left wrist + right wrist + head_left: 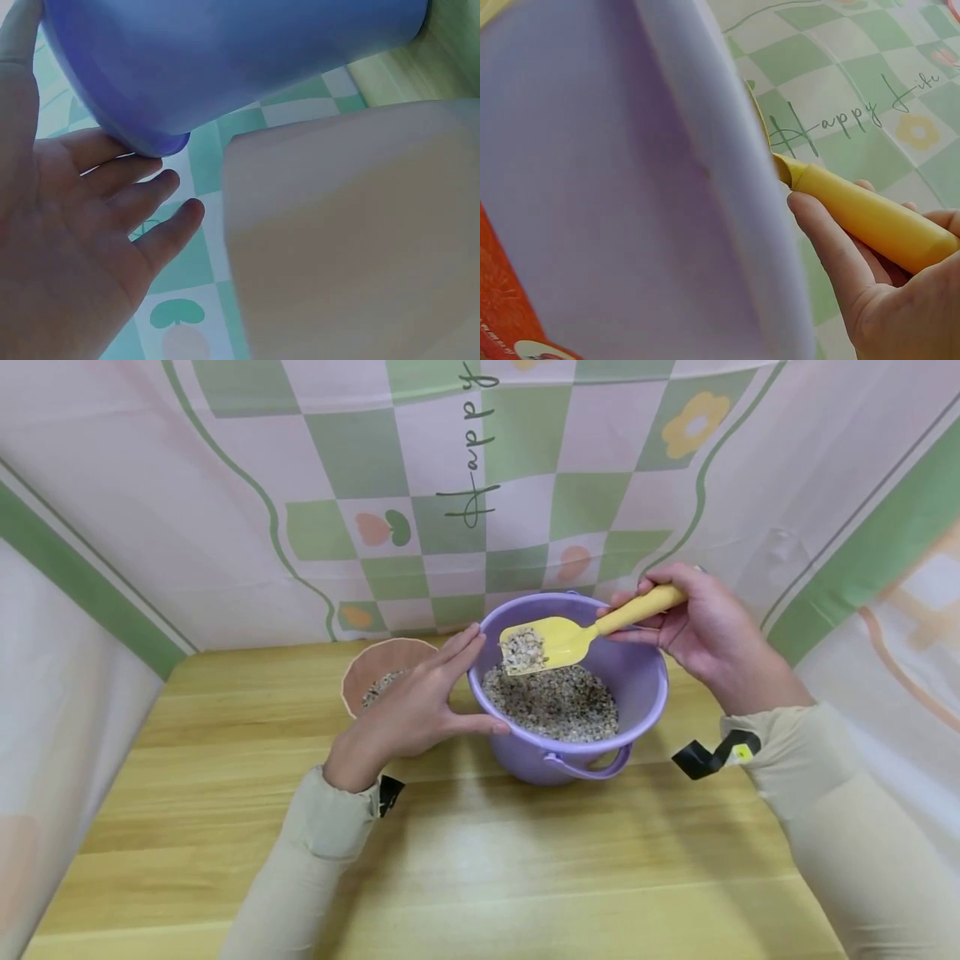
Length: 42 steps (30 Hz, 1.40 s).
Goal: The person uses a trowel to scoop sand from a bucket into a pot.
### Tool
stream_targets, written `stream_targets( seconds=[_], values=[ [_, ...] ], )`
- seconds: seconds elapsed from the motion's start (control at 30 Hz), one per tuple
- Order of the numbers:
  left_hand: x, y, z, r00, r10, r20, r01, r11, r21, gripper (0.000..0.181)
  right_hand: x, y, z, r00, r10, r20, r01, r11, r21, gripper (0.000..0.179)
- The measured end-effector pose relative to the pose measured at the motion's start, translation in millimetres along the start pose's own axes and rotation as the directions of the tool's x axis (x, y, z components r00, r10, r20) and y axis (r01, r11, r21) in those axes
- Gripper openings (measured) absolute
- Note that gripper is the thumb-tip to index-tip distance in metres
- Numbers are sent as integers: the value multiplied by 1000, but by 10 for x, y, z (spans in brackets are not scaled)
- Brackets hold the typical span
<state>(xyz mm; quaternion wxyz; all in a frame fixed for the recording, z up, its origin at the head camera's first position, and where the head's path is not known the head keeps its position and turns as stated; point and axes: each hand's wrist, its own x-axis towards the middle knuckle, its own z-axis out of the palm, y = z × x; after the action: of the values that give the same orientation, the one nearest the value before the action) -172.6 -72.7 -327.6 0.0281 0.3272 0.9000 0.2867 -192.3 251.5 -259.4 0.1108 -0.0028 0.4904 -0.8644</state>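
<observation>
A purple bucket (645, 693) holds a layer of speckled gravel (558, 702). Over its mouth is a yellow scoop (566, 639) with a small heap of gravel at its tip. My right hand (705, 631) grips the scoop's handle (877, 214) above the bucket's right side. My left hand (420, 702) touches the left rim with fairly straight fingers, the thumb at the front; in the left wrist view its fingers (169, 232) spread beside the rim. Partly hidden behind this hand, a pink fluted bowl (363, 668) contains some gravel.
Everything stands on a wooden table (225, 827). Close behind the bucket and bowl hangs a checkered cloth (442, 443), with more cloth at both sides. The bucket's purple handle (592, 770) hangs down at the front.
</observation>
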Motion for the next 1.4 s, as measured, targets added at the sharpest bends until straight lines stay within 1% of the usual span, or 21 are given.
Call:
stream_targets(
  seconds=[0.13,0.27,0.5,0.7,0.77,0.9,1.07,1.13,1.2,1.33,1.4],
  values=[
    [-25,-15,-25,1000,-4,-3,4,1000,9,111,10,-21,33,999,-13,35,13,1000,-1,29],
    [-45,-25,-42,1000,-1,-3,1,1000,26,107,7,-44,63,999,-20,50,20,1000,9,29],
    [-74,-39,-81,1000,-1,1,1,1000,30,102,24,-73,110,997,-20,76,17,999,32,30],
    [-120,-92,-104,1000,-20,5,20,1000,-23,97,38,-90,187,999,-10,42,8,999,47,27],
    [-144,-131,-117,1000,-24,5,24,999,-27,96,45,-94,218,1000,-2,28,1,999,53,26],
    [-185,-231,-142,999,-28,-18,28,1000,5,93,53,-107,270,1000,-3,30,2,1000,24,28],
    [-238,-359,-165,996,-14,-85,21,996,84,89,67,-127,330,998,-17,59,17,1000,0,29],
    [-268,-412,-178,994,-11,-107,21,995,97,88,74,-130,362,998,-16,67,16,1000,7,28],
    [-304,-458,-195,992,-32,-118,42,996,83,88,80,-127,395,998,-17,62,16,1000,10,28],
    [-378,-555,-235,986,-98,-131,103,994,32,89,92,-113,464,999,-17,52,16,1000,16,27],
    [-409,-616,-253,984,-109,-141,114,993,27,90,101,-98,497,999,-14,44,13,1000,21,27]
  ],
)
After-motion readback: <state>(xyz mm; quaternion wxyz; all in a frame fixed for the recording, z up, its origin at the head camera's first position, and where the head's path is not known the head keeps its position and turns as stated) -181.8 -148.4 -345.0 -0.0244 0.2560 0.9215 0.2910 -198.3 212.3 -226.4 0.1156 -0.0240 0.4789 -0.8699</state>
